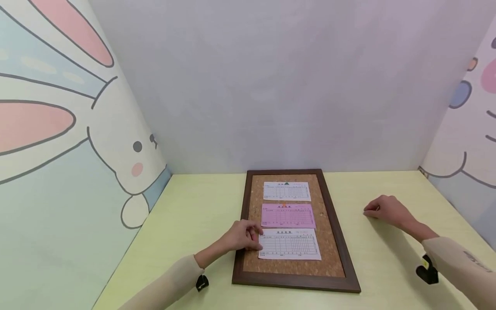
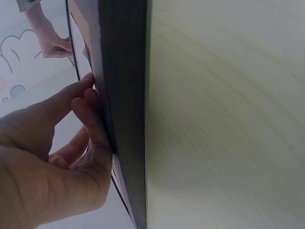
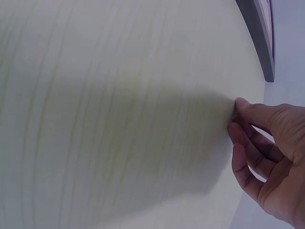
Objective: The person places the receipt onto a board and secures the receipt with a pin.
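Note:
A cork board (image 1: pixel 294 267) in a dark brown wooden frame lies flat on the table. Three printed form slips run down it: a white one (image 1: pixel 287 191) at the top with a green pin, a pink one (image 1: pixel 288 216) in the middle with an orange pin, and a lower white one (image 1: pixel 289 244) with no pin showing. My left hand (image 1: pixel 242 236) reaches over the frame's left side, thumb and forefinger spread, their tips on the lower slip's left edge. Right of the board, my right hand (image 1: pixel 389 211) hovers low, thumb and forefinger together; I cannot tell whether something small is between them.
The pale yellow table (image 1: pixel 201 202) meets a grey back wall (image 1: pixel 286 94). Side walls with cartoon drawings (image 1: pixel 116 142) stand left and right. A black wrist strap (image 1: pixel 428 271) shows under the right sleeve.

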A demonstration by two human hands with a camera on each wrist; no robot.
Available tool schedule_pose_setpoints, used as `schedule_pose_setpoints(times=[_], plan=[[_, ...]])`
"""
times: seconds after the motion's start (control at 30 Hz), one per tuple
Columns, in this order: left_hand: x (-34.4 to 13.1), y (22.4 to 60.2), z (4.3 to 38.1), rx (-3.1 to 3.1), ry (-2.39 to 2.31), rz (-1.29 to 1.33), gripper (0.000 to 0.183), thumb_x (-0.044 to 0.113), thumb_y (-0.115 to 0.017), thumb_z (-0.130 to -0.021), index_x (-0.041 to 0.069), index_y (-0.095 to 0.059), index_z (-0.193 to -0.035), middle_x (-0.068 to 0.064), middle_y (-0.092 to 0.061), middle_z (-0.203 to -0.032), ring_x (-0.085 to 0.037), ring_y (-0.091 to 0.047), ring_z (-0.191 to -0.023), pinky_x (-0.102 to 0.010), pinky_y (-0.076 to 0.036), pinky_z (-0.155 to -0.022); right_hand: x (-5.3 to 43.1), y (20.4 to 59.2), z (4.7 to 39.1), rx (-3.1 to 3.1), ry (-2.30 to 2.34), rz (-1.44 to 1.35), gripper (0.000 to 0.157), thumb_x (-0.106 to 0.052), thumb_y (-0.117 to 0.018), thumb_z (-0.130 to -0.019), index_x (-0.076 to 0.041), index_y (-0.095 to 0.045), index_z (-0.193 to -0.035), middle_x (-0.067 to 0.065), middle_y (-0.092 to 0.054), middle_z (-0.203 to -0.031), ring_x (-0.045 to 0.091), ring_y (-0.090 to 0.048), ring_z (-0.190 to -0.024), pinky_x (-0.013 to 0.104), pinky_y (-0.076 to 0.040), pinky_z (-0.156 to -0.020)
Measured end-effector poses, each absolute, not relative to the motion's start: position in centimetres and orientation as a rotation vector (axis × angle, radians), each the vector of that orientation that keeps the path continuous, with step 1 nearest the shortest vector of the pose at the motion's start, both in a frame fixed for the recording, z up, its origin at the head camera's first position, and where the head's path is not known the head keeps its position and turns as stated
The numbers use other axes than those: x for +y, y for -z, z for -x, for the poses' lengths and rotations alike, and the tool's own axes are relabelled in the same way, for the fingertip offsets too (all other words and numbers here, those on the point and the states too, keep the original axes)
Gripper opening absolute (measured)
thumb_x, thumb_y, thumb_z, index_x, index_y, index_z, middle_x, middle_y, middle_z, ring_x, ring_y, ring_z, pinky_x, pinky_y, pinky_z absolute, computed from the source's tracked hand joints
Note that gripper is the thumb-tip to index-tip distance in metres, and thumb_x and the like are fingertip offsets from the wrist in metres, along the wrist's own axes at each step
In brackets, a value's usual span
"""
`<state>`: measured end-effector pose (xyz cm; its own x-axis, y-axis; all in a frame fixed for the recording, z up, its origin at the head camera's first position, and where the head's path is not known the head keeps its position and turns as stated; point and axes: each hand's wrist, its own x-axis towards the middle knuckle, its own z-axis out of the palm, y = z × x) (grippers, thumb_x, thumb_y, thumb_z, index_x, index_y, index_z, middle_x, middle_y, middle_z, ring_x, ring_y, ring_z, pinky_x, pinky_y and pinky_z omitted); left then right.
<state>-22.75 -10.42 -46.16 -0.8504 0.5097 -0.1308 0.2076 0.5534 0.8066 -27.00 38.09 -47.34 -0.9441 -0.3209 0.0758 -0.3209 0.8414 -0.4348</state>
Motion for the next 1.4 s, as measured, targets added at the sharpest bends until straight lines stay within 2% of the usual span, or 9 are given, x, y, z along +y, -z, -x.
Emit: schedule_pose_setpoints(times=[0.47, 0.9, 1.1, 1.4], plan=[[-10.4, 45.9, 22.7, 2.434, -1.197, -0.563, 0.028, 0.001, -0.087, -0.076, -0.001, -0.069, -0.098, -0.005, -0.066, -0.069, -0.008, -0.054, -0.054, -0.019, -0.045, -0.05, 36.4, 46.8, 27.0, -3.006, -0.79, -0.555, 0.014, -0.012, -0.076, -0.089, 0.001, -0.08, -0.092, 0.005, -0.077, -0.081, -0.003, -0.058, -0.065, 0.022, -0.047, -0.059], [-10.4, 46.0, 22.8, 2.414, -1.216, -0.565, 0.029, -0.001, -0.086, -0.077, -0.002, -0.069, -0.099, -0.006, -0.067, -0.069, -0.007, -0.055, -0.053, -0.018, -0.045, -0.05, 32.2, 45.2, 26.4, -2.975, -1.059, -0.54, 0.023, -0.012, -0.073, -0.093, 0.008, -0.076, -0.104, 0.011, -0.077, -0.083, 0.015, -0.071, -0.069, 0.024, -0.054, -0.059], [-10.4, 46.0, 22.8, 2.424, -1.222, -0.564, 0.029, 0.0, -0.087, -0.076, -0.002, -0.069, -0.099, -0.006, -0.066, -0.068, -0.008, -0.055, -0.053, -0.019, -0.045, -0.049, 29.4, 44.6, 26.1, -2.976, -1.143, -0.532, 0.02, -0.013, -0.073, -0.093, 0.005, -0.077, -0.103, 0.007, -0.076, -0.08, 0.014, -0.067, -0.069, 0.026, -0.054, -0.059], [-10.4, 45.9, 22.7, 2.414, -1.218, -0.553, 0.028, 0.0, -0.086, -0.077, -0.003, -0.069, -0.1, -0.006, -0.066, -0.069, -0.008, -0.055, -0.053, -0.018, -0.045, -0.049, 25.9, 44.6, 25.2, -2.981, -1.273, -0.618, 0.02, -0.015, -0.075, -0.092, 0.0, -0.079, -0.104, 0.004, -0.074, -0.082, 0.011, -0.058, -0.068, 0.022, -0.049, -0.058]])
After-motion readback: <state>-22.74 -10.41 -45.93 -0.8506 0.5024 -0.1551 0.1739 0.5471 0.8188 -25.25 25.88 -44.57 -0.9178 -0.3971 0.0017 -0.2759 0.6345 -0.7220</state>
